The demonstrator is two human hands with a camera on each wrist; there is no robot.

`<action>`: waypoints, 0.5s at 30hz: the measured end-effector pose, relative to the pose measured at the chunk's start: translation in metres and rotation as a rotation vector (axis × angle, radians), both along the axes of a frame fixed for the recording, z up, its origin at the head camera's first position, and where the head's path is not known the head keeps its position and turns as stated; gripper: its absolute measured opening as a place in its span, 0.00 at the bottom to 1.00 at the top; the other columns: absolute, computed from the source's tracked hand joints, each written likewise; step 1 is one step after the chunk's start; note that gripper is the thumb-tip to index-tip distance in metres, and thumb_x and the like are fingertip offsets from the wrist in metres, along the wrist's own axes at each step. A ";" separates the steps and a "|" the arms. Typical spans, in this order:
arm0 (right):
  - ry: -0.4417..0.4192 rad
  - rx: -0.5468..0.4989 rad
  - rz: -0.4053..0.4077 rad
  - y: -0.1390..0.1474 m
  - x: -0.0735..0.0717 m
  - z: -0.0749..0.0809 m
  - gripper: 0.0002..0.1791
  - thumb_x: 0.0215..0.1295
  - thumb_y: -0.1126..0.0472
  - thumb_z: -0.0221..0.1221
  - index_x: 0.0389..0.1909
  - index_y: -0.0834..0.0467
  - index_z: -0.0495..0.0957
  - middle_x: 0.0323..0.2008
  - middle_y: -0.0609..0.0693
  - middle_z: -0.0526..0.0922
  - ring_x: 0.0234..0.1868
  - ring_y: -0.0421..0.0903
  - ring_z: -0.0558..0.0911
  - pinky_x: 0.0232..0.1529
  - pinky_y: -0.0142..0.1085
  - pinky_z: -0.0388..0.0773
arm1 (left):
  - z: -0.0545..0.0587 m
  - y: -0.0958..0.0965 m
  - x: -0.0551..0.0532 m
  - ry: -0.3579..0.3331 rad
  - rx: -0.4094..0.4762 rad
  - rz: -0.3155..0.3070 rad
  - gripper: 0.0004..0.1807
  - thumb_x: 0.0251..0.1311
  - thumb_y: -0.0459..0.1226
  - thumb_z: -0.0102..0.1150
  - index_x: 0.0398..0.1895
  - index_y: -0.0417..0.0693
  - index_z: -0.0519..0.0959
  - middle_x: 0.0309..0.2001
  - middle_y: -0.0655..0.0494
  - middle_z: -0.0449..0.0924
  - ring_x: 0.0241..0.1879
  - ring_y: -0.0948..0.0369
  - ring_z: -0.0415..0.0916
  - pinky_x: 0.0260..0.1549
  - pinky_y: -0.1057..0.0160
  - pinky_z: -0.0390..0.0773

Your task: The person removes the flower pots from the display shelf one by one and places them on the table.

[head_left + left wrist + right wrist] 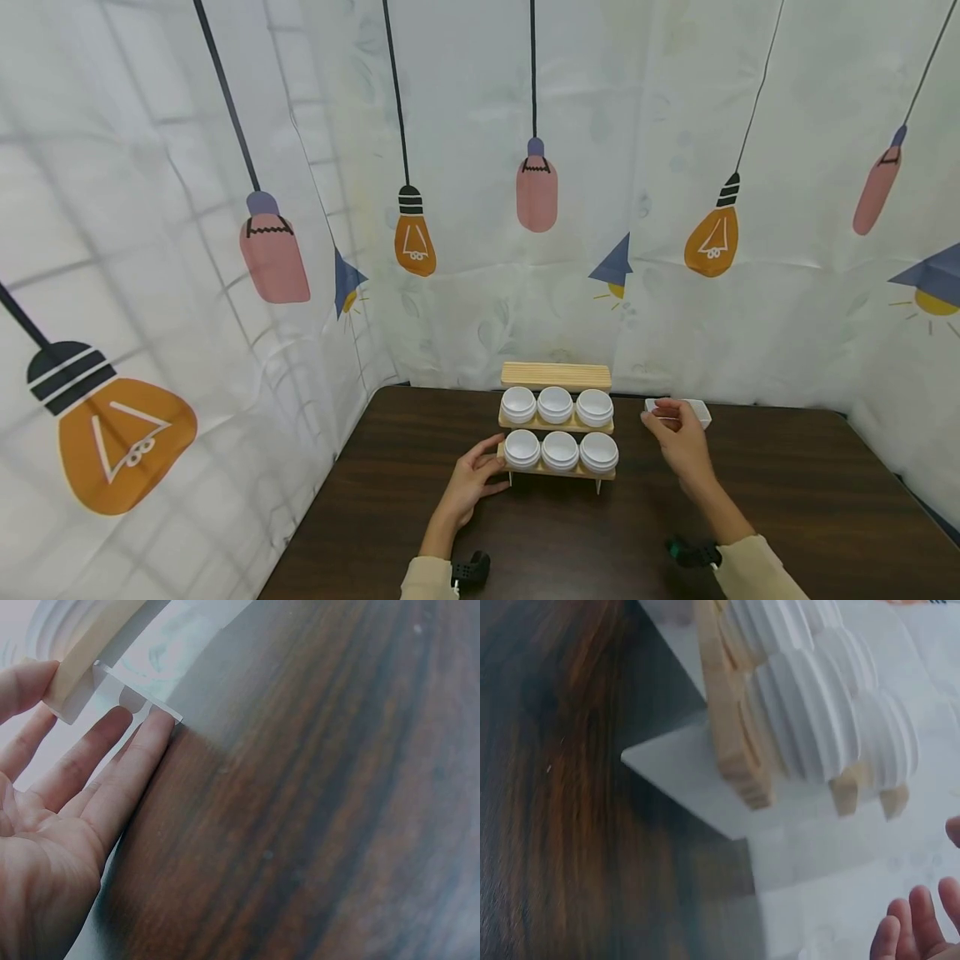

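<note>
Head view: we locate the tiered light-wood rack (557, 377) on the dark wood-grain table (405, 492), bearing six white round cups (559, 448) in two rows of three. We judge the step to be steadying the rack and securing the small white rectangular container (701, 412), beneath the right hand (686, 442); the next move would call for a definite grip. We read no brand or label.

Left wrist view: the left hand (67, 795) pinches the rack's front shelf end.

Right wrist view: right thumb and fingers stand apart; container contact, we cannot tell.
</note>
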State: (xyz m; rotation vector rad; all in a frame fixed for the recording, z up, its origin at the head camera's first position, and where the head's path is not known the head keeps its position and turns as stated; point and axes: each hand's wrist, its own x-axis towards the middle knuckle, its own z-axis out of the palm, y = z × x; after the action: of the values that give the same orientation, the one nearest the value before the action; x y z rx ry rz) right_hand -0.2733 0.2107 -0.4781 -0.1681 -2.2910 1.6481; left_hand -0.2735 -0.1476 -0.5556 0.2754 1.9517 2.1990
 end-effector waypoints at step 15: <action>0.015 0.135 0.202 -0.027 -0.011 0.009 0.31 0.69 0.51 0.66 0.66 0.60 0.70 0.59 0.61 0.77 0.53 0.48 0.76 0.48 0.26 0.75 | 0.000 0.000 -0.001 -0.007 0.014 -0.002 0.29 0.73 0.38 0.59 0.75 0.46 0.67 0.56 0.45 0.83 0.55 0.57 0.81 0.53 0.46 0.86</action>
State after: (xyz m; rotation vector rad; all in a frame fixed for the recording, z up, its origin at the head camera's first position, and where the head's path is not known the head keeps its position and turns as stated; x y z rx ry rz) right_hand -0.2846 0.1835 -0.4690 0.1086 -2.4666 1.5716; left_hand -0.2742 -0.1477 -0.5561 0.2716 1.9328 2.2098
